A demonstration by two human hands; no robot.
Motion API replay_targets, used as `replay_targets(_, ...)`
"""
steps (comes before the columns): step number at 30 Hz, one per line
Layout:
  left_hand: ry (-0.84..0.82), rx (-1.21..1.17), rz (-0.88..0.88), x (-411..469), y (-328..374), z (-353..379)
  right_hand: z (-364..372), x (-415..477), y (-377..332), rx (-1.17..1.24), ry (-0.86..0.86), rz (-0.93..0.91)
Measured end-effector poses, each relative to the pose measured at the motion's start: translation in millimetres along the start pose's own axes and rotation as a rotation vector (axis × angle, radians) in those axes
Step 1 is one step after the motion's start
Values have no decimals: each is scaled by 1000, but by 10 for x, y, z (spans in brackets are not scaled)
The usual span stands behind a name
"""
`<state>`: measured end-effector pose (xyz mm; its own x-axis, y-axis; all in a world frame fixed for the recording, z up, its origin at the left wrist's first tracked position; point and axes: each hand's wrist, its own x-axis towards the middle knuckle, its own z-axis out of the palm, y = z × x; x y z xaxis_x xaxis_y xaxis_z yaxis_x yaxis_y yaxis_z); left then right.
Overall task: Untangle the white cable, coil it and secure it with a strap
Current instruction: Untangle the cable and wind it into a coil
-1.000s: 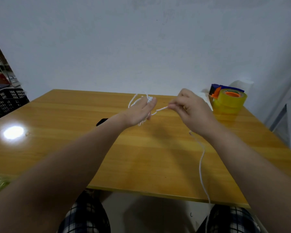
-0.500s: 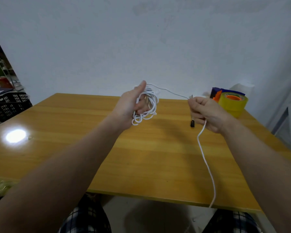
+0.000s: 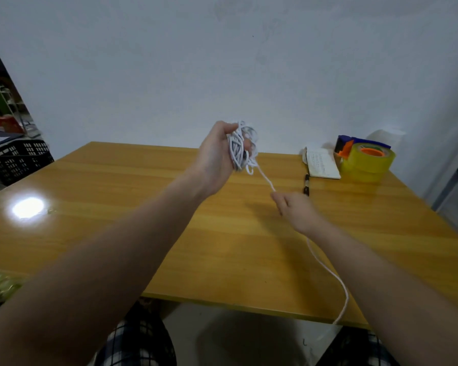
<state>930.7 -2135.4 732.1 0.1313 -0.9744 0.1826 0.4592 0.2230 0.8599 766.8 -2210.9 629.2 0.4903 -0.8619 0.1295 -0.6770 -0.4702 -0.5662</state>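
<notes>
My left hand (image 3: 217,157) is raised above the wooden table (image 3: 117,207) and grips a bundle of loops of the white cable (image 3: 239,149). From the bundle a strand runs down and right to my right hand (image 3: 295,208), which pinches it low over the table. Behind that hand the cable's loose tail (image 3: 328,270) trails across the table and drops over the front edge. A small black strap (image 3: 306,184) lies on the table just beyond my right hand.
A yellow tape roll in a blue and orange dispenser (image 3: 365,161) stands at the table's far right, next to a white booklet (image 3: 321,163). A black crate (image 3: 16,158) sits off the left side. My knees in checked trousers (image 3: 143,342) are below the front edge.
My left hand has risen with the coiled loops. My right hand has dropped lower and nearer, drawing the strand down from the bundle. The black strap, earlier at my right hand, now lies on the table.
</notes>
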Motion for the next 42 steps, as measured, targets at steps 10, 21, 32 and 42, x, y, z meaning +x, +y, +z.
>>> replay_targets(10, 261, 485, -39, 297, -219, -321, 137, -170, -470, -186, -342, -317)
replay_targets(21, -223, 1713, 230, 142, -381, -650, -336, 10, -592, -249, 24, -424)
replay_targets(32, -113, 1397, 82, 42, -350, -562, -470, 60, -290, 199, 271, -208)
replay_targets(42, -175, 332, -56, -61, -334, -272, -391, 191, 8, 6, 273, -139)
